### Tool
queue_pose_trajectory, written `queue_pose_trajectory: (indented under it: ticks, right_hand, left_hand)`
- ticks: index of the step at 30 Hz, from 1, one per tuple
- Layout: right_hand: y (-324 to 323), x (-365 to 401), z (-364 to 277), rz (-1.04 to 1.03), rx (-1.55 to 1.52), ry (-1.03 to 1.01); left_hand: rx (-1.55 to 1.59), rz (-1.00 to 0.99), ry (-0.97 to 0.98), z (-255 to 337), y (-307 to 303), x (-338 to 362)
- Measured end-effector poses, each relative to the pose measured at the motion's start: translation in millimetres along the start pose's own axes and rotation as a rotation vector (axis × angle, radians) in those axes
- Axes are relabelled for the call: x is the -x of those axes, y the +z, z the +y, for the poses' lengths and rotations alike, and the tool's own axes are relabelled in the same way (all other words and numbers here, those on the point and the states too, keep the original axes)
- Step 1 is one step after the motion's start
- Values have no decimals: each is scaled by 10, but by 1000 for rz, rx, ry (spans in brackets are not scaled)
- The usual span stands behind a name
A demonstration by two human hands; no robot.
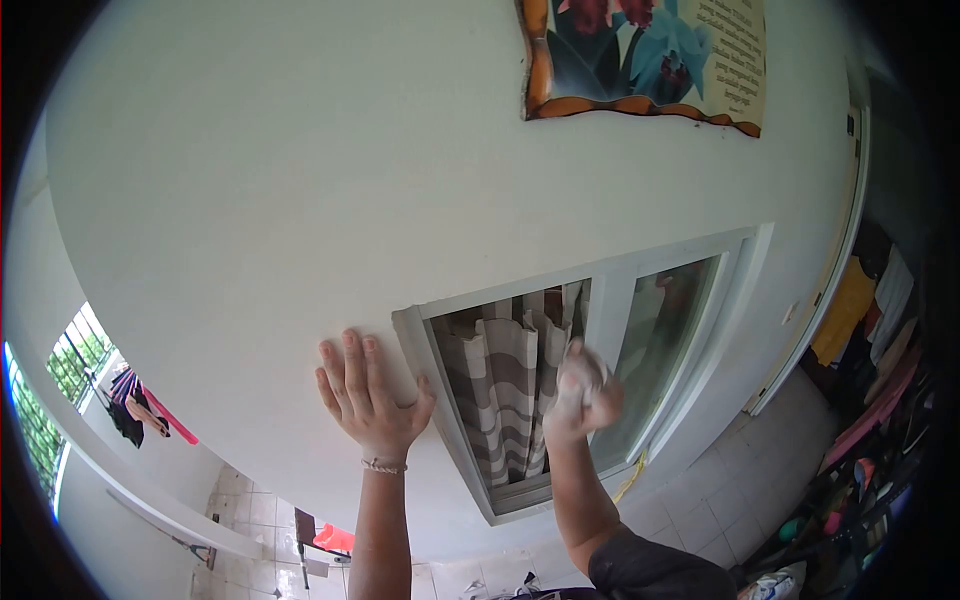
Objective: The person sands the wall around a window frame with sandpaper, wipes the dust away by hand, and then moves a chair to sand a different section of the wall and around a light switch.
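Note:
My left hand point(374, 400) lies flat against the white wall point(250, 220), fingers spread, just left of the window frame point(447, 410). A braided bracelet circles that wrist. My right hand point(583, 393) is raised in front of the window's middle upright, blurred by motion. Its fingers are curled around something pale, perhaps a bunched cloth, too smeared to name. Behind the open left part of the window hangs a grey-and-white patterned curtain point(500, 400). A glass pane point(665, 340) fills the right part.
A picture plaque point(640, 65) with flowers and text hangs above the window. Clothes point(845, 310) and a heap of belongings line the right side. At left, garments point(140, 405) hang near barred windows. A yellow strip point(630, 478) dangles below the sill above the tiled floor point(690, 510).

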State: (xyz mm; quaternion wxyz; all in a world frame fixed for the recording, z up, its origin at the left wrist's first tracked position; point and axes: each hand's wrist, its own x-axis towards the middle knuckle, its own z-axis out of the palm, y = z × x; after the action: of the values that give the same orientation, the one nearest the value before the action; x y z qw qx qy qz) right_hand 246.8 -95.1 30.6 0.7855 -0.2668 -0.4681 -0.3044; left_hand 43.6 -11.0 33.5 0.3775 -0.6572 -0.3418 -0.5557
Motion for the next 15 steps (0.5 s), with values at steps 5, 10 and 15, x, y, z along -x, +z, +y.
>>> queue_pose_trajectory:
  ticks: [5, 10, 15]
  right_hand:
    - [237, -147, 3, -97, 129, 55]
    - [579, -230, 19, 49, 137, 188]
    - [886, 90, -198, -338, 88, -62]
  left_hand:
    - [-4, 5, 0, 14, 1, 9]
    - [-20, 12, -3, 10, -3, 5]
    - [-23, 33, -37, 43, -22, -4]
